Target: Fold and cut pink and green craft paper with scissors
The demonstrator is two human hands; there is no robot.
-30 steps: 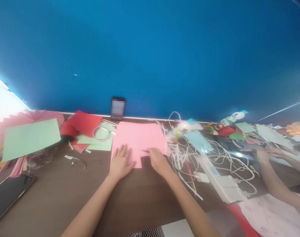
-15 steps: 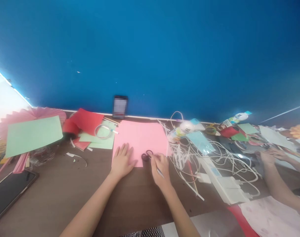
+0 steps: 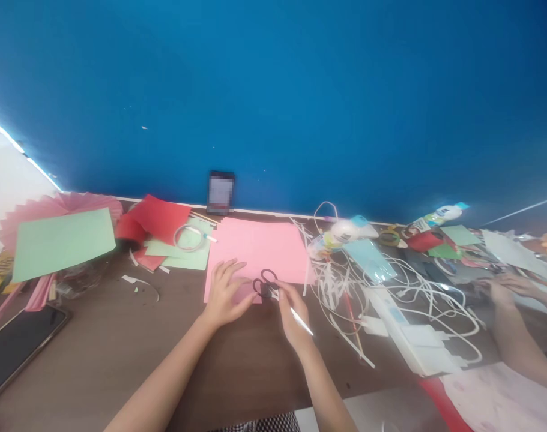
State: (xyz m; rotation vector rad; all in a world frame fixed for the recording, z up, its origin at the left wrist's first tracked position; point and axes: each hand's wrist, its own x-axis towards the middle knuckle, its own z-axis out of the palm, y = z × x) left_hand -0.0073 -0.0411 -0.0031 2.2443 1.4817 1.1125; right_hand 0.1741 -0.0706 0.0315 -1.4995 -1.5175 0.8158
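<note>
A pink sheet of paper [image 3: 266, 243] lies on the brown table before me, its lower right part cut away in a step. My right hand [image 3: 293, 318] grips a pair of scissors [image 3: 302, 322] by the middle, black handle loops pointing away from me and bright blades toward my wrist. Fingers apart and slightly curled, my left hand [image 3: 226, 295] is over the paper's lower left part, its thumb close to the handle loops. Whether its fingertips touch the paper, I cannot tell.
At right are tangled white cables [image 3: 417, 282], a power strip [image 3: 397, 330], paper strips [image 3: 334, 288] and a glue bottle [image 3: 340, 231]. Left are green paper [image 3: 66, 243], red paper [image 3: 165, 219], a tape roll [image 3: 187, 238] and a phone [image 3: 21, 348]. Another person's hands [image 3: 507, 285] are far right.
My left hand, flat on the paper before, has lifted and curled its fingers. The scissors have turned in my right hand, and their handles and blades show more.
</note>
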